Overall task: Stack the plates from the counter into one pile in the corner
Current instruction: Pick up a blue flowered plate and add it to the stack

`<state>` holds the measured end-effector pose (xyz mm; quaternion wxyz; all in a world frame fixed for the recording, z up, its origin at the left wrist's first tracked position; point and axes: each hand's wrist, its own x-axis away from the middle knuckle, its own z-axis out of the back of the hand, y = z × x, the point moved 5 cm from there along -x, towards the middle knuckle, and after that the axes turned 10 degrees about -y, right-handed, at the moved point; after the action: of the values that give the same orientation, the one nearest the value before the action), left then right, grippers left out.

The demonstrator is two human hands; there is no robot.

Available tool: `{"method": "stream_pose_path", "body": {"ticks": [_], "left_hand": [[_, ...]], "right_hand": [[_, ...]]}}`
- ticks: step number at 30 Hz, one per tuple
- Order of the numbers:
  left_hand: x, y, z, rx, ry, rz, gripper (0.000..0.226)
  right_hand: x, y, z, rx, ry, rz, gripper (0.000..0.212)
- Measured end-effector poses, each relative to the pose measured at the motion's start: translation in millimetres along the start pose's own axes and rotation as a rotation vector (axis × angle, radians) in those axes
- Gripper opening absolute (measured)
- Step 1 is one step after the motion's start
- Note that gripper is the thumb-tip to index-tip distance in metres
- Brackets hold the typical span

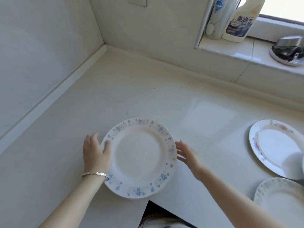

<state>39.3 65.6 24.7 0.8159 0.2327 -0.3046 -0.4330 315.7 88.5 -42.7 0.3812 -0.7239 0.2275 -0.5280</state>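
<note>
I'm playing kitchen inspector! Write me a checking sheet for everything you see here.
Surface: white counter, glossy; no plate in its corner yet.
Job's things: blue-flowered plate between both hands, near the front edge; pink-flowered plate and pale-patterned plate lie at the right.
Clutter: slim bottle and big jug on the window sill; a blurred metal thing further right.
Grips: left hand holds the blue-flowered plate's rim, thumb on top; right hand is open beside the opposite rim, touching or not I cannot tell.
Cables: nothing seen.
Surroundings: white walls, a wall socket above the corner.
</note>
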Motion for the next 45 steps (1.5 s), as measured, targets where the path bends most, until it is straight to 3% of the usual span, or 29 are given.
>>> {"method": "stream_pose_path", "body": {"ticks": [2, 4, 8, 11, 15, 17, 22, 28, 31, 35, 40, 42, 45], "left_hand": [[2, 46, -10, -0.217, 0.057, -0.355, 0.049], [10, 92, -37, -0.172, -0.152, -0.510, 0.029], [42, 148, -121, -0.148, -0.660, -0.436, 0.016], [73, 173, -184, -0.190, -0.866, -0.424, 0.017], [115, 188, -259, -0.138, -1.066, -0.262, 0.027], [131, 192, -291, -0.142, -1.098, -0.194, 0.028], [172, 208, -351, -0.138, -1.133, -0.070, 0.026], [183, 219, -369, -0.091, -1.089, -0.008, 0.023], [177, 218, -373, -0.076, -1.049, 0.032, 0.020], [161, 213, -387, 0.058, -0.875, 0.167, 0.014], [160, 223, -415, 0.354, -0.914, 0.449, 0.012], [161, 231, -422, 0.444, -0.876, 0.521, 0.029], [161, 243, -427, 0.449, -0.853, 0.472, 0.023]], "right_hand": [[13, 4, 24, 0.050, 0.122, -0.051, 0.026], [33, 8, 49, 0.054, 0.205, -0.075, 0.019], [85, 19, 103, -0.010, 0.361, -0.115, 0.013], [129, 25, 147, -0.067, 0.483, -0.113, 0.013], [187, 47, 208, -0.135, 0.637, -0.109, 0.019], [211, 65, 241, -0.257, 0.742, -0.113, 0.025], [253, 123, 316, -0.900, 0.990, -0.208, 0.052], [242, 151, 357, -1.080, 1.087, -0.203, 0.060], [235, 162, 364, -1.235, 1.058, -0.049, 0.033], [238, 168, 370, -1.296, 0.972, 0.221, 0.016], [246, 177, 366, -1.278, 0.868, 0.282, 0.020], [248, 178, 364, -1.258, 0.825, 0.297, 0.021], [254, 167, 365, -1.257, 0.743, 0.358, 0.026]]}}
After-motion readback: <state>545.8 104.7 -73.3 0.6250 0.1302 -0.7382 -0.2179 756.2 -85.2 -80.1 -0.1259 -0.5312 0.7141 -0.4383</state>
